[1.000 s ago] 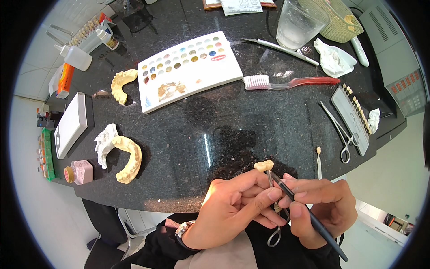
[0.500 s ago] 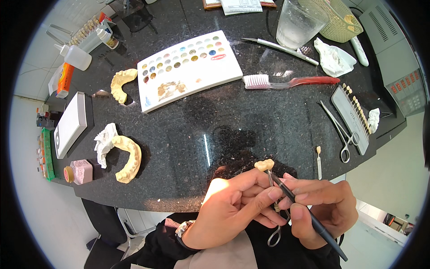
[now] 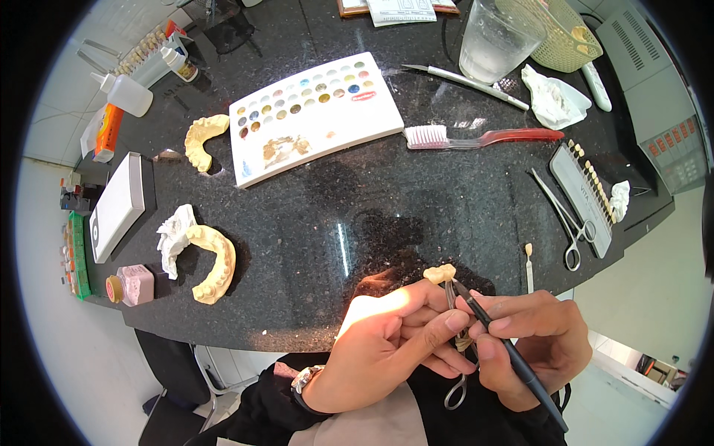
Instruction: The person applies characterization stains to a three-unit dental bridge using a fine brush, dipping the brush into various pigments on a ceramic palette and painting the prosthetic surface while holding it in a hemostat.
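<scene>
Here, hands [image 3: 398, 334] [image 3: 539, 342] hold slim dark tool [image 3: 518, 361], metal forceps [image 3: 450, 293] bearing lumpy teeth [image 3: 439, 274].

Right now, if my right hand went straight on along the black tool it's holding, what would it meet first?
The black tool in your right hand would likely meet the dental crown piece first; depth against the forceps is unclear.

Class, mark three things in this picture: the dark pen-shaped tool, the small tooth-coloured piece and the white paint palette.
Dark pen-shaped tool [image 3: 525, 369]: head view, on its handle.
Tooth-coloured piece [image 3: 439, 273]: head view, middle of its surface.
White paint palette [image 3: 320, 122]: head view, bare surface below the wells.
</scene>
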Demonstrator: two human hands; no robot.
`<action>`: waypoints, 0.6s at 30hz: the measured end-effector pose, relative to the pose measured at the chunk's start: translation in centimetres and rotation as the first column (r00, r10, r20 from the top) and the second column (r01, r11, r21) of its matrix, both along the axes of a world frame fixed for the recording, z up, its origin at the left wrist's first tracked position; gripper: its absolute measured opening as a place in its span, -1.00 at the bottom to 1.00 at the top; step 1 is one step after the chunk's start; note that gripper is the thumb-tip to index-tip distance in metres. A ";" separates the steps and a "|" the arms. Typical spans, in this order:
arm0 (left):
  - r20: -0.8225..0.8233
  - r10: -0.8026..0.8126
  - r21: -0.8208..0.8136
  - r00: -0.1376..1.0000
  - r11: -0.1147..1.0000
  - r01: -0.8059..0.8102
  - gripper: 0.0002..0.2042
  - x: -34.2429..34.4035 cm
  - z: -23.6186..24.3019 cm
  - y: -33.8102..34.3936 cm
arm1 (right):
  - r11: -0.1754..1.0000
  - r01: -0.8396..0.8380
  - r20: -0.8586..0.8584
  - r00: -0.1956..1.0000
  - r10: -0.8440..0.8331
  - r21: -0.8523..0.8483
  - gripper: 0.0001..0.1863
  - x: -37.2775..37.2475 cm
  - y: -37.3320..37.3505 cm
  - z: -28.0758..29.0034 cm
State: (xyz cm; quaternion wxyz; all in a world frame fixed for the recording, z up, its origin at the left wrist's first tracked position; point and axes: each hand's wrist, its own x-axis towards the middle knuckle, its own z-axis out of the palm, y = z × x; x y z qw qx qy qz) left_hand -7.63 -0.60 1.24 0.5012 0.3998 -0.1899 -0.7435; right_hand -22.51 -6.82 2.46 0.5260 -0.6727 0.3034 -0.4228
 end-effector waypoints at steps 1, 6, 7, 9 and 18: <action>0.006 -0.002 0.001 1.000 1.000 0.002 -0.78 0.0 0.0 0.0 | 1.000 -0.010 -0.009 1.000 0.010 -0.014 -0.73 0.0 -0.1 0.1; -0.015 0.013 0.013 1.000 1.000 -0.013 -0.79 -0.1 -0.1 0.0 | 1.000 -0.012 -0.036 0.999 0.011 -0.026 -0.74 0.0 -0.1 0.1; -0.015 0.018 0.020 1.000 1.000 -0.018 -0.79 -0.1 -0.1 0.0 | 1.000 -0.009 -0.039 0.999 0.008 -0.026 -0.74 0.0 -0.1 0.1; -0.016 0.028 0.034 0.999 0.999 -0.028 -0.78 -0.2 -0.1 0.1 | 1.000 -0.008 -0.050 0.999 0.007 -0.024 -0.74 0.0 -0.1 0.1; 0.048 0.042 -0.030 0.998 0.999 -0.040 -0.84 0.1 0.1 -0.4 | 1.000 -0.009 -0.024 1.000 0.008 -0.030 -0.76 0.1 -0.2 0.0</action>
